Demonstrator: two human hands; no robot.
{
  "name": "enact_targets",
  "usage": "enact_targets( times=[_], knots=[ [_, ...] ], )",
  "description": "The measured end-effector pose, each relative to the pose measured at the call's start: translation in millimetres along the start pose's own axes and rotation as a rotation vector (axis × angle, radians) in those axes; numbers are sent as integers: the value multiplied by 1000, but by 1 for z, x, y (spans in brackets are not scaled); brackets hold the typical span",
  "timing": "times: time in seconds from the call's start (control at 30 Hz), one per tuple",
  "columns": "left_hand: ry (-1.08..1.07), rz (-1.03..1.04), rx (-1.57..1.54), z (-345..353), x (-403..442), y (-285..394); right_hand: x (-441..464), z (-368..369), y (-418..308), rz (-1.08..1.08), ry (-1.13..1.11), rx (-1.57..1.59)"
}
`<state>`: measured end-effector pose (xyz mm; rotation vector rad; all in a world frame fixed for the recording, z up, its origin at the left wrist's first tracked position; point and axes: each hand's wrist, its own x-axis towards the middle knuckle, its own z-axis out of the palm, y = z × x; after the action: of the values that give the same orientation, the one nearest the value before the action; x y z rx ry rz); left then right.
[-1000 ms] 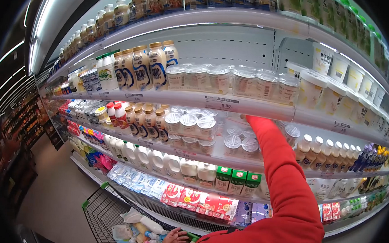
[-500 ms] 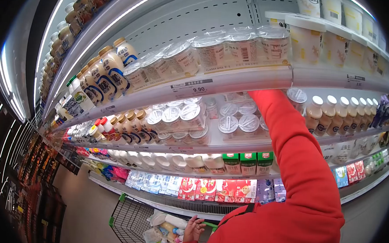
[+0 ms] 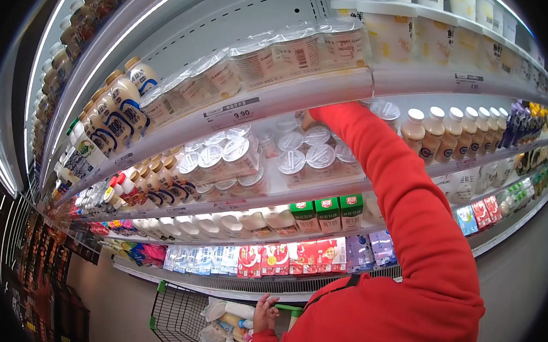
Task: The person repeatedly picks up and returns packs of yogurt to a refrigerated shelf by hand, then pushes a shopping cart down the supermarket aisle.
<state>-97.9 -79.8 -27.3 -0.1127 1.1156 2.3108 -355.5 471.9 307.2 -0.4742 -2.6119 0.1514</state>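
My right arm in its red sleeve reaches under the shelf with the 9.90 price label [image 3: 242, 113]. Only a small part of my right hand [image 3: 306, 118] shows, at the back of the clear-wrapped yogurt cups [image 3: 305, 160]; its fingers are hidden. At the bottom, my left hand [image 3: 266, 313] is raised beside the green cart handle [image 3: 289, 308], fingers apart and holding nothing. Just left of that hand, wrapped goods and bottles [image 3: 229, 323] lie in the cart.
The black wire cart [image 3: 176, 319] stands below the shelves. White-capped bottles [image 3: 434, 137] are right of my arm. Green-topped cartons [image 3: 327, 214] and red packs [image 3: 306, 257] fill lower shelves. A dark aisle lies at left.
The view has turned and moved closer, so the shelves look larger and more tilted. A bit of my right hand now shows past the sleeve. My left hand has lifted beside the handle.
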Motion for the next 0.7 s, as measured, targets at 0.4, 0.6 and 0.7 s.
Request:
enact_targets(
  times=[0.4,0.6,0.7],
  knots=[
    [33,44,206,9,0,0,-33,-73,46,26,336,-77],
    [51,39,226,9,-2,-2,-52,-103,60,31,344,-111],
    [65,34,237,8,-2,-3,-60,-108,61,16,293,-124]
  ],
)
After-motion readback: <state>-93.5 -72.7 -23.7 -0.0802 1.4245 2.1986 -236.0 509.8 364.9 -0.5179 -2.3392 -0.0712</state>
